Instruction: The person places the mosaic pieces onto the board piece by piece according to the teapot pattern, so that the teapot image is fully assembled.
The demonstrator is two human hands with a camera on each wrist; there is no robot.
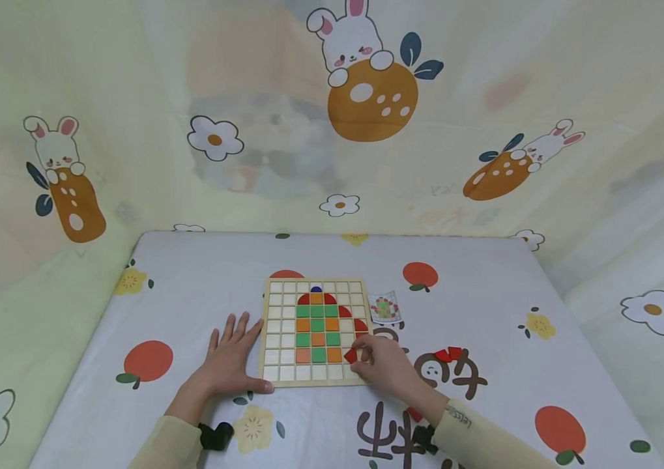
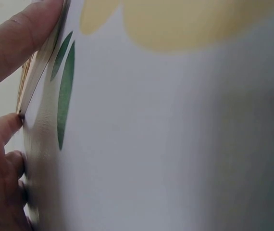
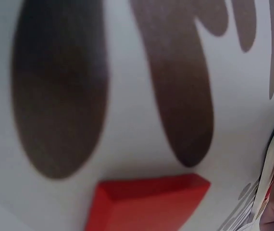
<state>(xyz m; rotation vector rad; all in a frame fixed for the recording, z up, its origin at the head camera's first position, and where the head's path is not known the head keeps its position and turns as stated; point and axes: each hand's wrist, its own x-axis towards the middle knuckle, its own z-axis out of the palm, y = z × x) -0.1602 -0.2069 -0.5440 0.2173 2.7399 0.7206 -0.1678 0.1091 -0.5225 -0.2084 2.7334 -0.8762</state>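
Observation:
A wooden grid board (image 1: 314, 383) lies on the table, its middle columns filled with green and orange square tiles. A blue rounded piece (image 1: 317, 289) tops them, and red rounded pieces (image 1: 345, 311) step down the right side. My left hand (image 1: 223, 365) lies with fingers spread along the board's left edge, thumb at the lower left corner. Over the board's lower right part, my right hand (image 1: 390, 368) pinches a red tile (image 1: 350, 355) between thumb and fingertips. In the left wrist view, the left thumb (image 2: 17, 41) and a fingertip touch the board's side.
A small printed pattern card (image 1: 385, 307) lies beside the board's upper right. Loose red pieces (image 1: 455, 353) are on the cloth to the right. Another red block (image 3: 146, 204) lies below the right wrist. A patterned curtain (image 1: 273, 78) stands behind the table.

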